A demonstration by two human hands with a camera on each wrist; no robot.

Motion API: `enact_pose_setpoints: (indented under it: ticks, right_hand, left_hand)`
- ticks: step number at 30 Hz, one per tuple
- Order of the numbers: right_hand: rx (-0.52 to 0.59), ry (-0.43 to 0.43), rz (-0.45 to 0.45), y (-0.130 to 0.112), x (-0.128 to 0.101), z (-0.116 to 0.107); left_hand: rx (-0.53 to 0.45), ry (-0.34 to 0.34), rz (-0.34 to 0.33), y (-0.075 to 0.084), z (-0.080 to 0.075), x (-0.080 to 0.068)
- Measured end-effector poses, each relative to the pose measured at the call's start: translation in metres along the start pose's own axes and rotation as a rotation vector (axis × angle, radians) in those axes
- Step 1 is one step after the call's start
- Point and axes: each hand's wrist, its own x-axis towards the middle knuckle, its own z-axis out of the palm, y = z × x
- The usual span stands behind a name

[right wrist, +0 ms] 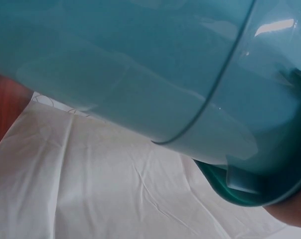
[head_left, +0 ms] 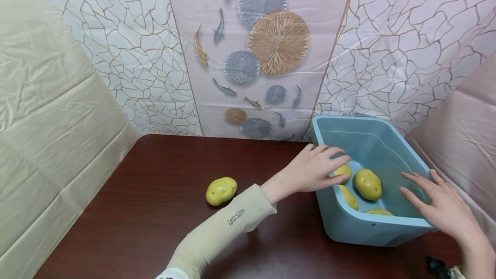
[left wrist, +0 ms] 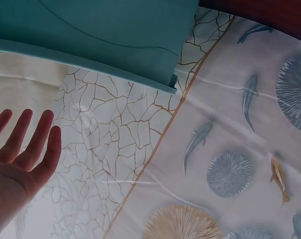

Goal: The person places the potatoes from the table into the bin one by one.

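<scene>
A blue plastic bin (head_left: 356, 229) stands on the right of the table with several yellow potatoes (head_left: 367, 184) in it. My left hand (head_left: 314, 167) is over its left rim, fingers spread and loosely bent, holding nothing; it partly hides a potato. In the left wrist view the same hand (left wrist: 23, 159) shows relaxed fingers beside the bin's wall (left wrist: 115, 30). At the right front corner, my right hand (head_left: 441, 203) lies by the rim with its fingers reaching over the inside. One more potato (head_left: 221, 191) sits on the table, left of my left forearm.
The dark red-brown table (head_left: 155, 218) runs back to a patterned cloth (head_left: 248, 55). Pale cloth (head_left: 50, 132) hangs along the left side, and another cloth (head_left: 457, 119) is close to the bin's right side.
</scene>
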Motion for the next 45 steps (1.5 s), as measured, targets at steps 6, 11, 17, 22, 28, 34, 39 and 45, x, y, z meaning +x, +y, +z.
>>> enact_pose_setpoints:
  ticks: [6, 11, 17, 22, 28, 34, 39, 45]
  right_hand:
    - [0.003, 0.000, 0.003, -0.001, 0.000, 0.000]
    - [0.004, 0.006, 0.001, -0.002, 0.000, 0.001]
    - [0.005, 0.012, 0.002, -0.001, -0.001, 0.001]
    - [0.003, 0.008, 0.005, 0.000, -0.001, 0.001]
    - [0.003, 0.002, 0.007, -0.001, -0.001, 0.001]
    - [0.011, 0.002, 0.005, -0.002, -0.002, 0.000]
    - [0.011, 0.003, 0.006, -0.002, -0.002, 0.000]
    - [0.013, 0.009, 0.004, -0.002, -0.002, 0.000]
  left_hand:
    - [0.033, 0.065, -0.030, -0.001, 0.002, -0.013]
    - [0.025, 0.076, -0.044, -0.001, 0.001, -0.024]
    - [0.010, 0.089, -0.038, -0.001, 0.004, -0.035]
    - [-0.017, 0.093, -0.061, 0.000, 0.006, -0.044]
    - [-0.030, 0.081, -0.082, 0.001, 0.010, -0.057]
    - [-0.030, 0.055, -0.107, 0.001, 0.014, -0.070]
    - [-0.028, 0.046, -0.116, 0.002, 0.020, -0.080]
    - [-0.030, 0.043, -0.121, 0.005, 0.028, -0.090]
